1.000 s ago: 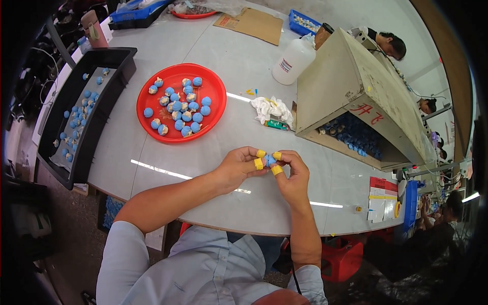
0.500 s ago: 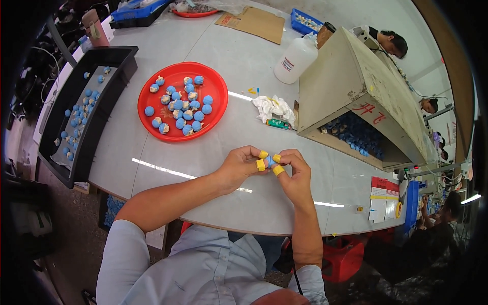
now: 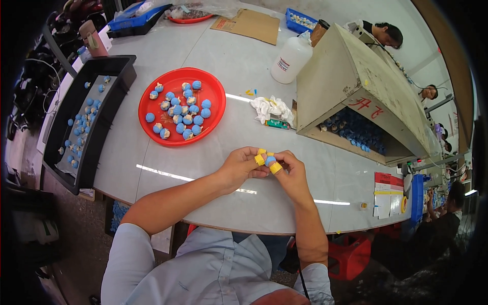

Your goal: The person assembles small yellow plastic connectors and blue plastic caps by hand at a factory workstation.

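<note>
Between the fingertips of both hands is a small blue ball-shaped piece (image 3: 270, 161), partly covered by the fingers. My left hand (image 3: 245, 164) pinches it from the left, and my right hand (image 3: 288, 172) pinches it from the right. Yellow tape is wrapped round the thumbs and forefingers. Both hands are held over the grey tabletop (image 3: 203, 157) near its front edge. To their upper left stands a round red tray (image 3: 219, 109) with several blue balls, many with cream-coloured parts.
At far left a black tray (image 3: 114, 96) holds more blue balls. A metal cabinet (image 3: 351, 76) with blue pieces inside stands at the right. Behind the hands are crumpled white tissue (image 3: 270, 108), a green tube (image 3: 277, 124) and a white bottle (image 3: 291, 60). Other people sit beyond.
The blue piece shows more between the fingertips, and the fingers have shifted round it, with the right forefinger drawn closer. The whole view has shifted slightly.
</note>
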Available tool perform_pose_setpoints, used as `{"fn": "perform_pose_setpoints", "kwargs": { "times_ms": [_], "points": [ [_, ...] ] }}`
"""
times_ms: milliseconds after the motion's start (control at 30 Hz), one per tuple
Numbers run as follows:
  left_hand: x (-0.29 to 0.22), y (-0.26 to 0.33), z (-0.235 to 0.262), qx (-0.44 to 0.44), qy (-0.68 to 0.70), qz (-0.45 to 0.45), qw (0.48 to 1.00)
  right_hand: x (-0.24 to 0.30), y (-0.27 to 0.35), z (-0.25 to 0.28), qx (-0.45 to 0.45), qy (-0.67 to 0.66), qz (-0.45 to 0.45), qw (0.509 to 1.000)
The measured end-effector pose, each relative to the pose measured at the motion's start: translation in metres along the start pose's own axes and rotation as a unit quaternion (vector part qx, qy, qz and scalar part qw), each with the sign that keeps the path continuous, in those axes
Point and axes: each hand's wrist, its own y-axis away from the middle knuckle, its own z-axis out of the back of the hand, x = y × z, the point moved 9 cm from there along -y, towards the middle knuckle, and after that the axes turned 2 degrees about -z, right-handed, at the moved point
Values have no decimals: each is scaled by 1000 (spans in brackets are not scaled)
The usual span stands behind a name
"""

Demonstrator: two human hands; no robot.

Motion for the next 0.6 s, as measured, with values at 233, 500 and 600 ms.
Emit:
{"fn": "perform_pose_setpoints", "kwargs": {
  "times_ms": [233, 500, 600],
  "points": [
    [5, 9, 5, -48, -18, 77, 996, -21, 5, -14, -15, -39, -118, 992],
    [5, 2, 7, -61, -55, -12, 997, -39, 9, -19, -74, -65, -104, 990],
    [5, 4, 8, -72, -62, -23, 995, -31, 10, -20, -83, -37, -55, 994]
  ]
}}
